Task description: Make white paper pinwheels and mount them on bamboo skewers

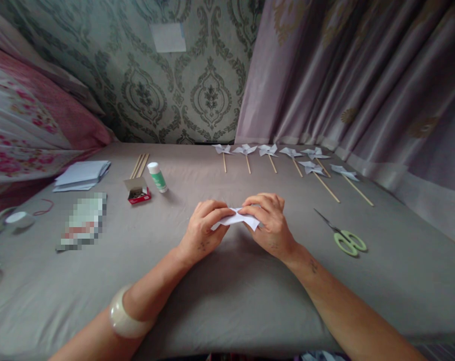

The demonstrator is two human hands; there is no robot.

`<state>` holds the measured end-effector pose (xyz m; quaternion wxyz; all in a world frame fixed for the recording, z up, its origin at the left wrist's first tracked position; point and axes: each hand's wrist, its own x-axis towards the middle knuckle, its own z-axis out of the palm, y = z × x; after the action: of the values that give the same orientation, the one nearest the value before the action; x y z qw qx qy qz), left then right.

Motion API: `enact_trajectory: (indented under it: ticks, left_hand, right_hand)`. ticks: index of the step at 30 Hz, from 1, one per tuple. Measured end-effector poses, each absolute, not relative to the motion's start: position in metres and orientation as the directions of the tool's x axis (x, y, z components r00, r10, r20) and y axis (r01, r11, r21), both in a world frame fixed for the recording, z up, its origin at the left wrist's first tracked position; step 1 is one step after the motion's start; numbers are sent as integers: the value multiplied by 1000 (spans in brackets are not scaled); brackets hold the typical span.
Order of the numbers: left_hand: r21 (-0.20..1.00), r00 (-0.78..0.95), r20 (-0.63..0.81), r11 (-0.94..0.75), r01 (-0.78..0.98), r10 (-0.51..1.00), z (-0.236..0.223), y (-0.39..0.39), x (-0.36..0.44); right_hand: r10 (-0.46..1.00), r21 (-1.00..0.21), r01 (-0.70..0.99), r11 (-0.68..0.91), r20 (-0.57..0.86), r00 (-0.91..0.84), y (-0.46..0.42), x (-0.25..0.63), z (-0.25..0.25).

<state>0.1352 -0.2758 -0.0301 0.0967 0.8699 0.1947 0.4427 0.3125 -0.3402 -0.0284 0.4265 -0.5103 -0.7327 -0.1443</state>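
Observation:
A white paper pinwheel is held up between my two hands over the middle of the grey-covered surface. My left hand grips its left side, thumb below and fingers on top. On the other side my right hand pinches it, with the fingertips close to the centre. The fingers hide much of the paper, so how its blades are folded cannot be fully made out. Green-handled scissors lie to the right of my right hand, their blades a little open. A glue stick stands upright beyond my left hand.
Several finished paper pinwheels on sticks lie along the back right. At the back left are loose wooden sticks, an open small red box of tiny metal pieces, a paper stack, a blurred flat item and a white cap-like object.

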Motion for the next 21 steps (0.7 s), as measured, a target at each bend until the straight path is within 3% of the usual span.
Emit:
enact_trajectory:
  ticks: [16,19,21]
  left_hand:
    - [400,539,710,-889,222,454,-28,-276,135]
    - [526,517,666,-830,186,538,-25,-277,137]
    - [710,479,564,-691,135,672,-25,-277,139]
  right_hand:
    - [632,-246,857,453,766,-114,-340,312,-29]
    - [652,-283,850,444,753,-90,-341,310,-27]
    - [668,-350,828,437,744,-38,-341,310,-23]
